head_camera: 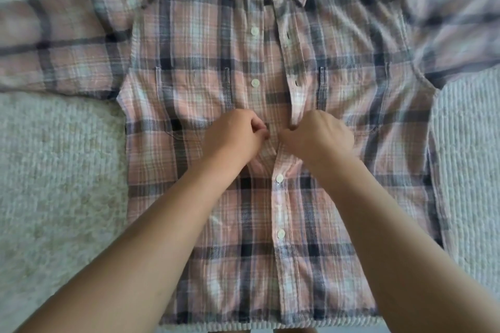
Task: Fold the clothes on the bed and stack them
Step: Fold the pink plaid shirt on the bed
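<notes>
A pink, white and navy plaid shirt point(211, 213) lies face up on the bed, collar away from me, both sleeves spread out to the sides. Its lower buttons are fastened; the upper placket lies open with white buttons showing. My left hand point(234, 138) pinches the button side of the placket at mid-chest. My right hand point(319, 136) pinches the buttonhole edge right beside it. The fingertips of both hands nearly meet over the placket.
The bed is covered by a white ribbed, textured bedspread point(59, 176) that shows on both sides of the shirt. The near edge of the bed runs just below the shirt's hem point(243, 326).
</notes>
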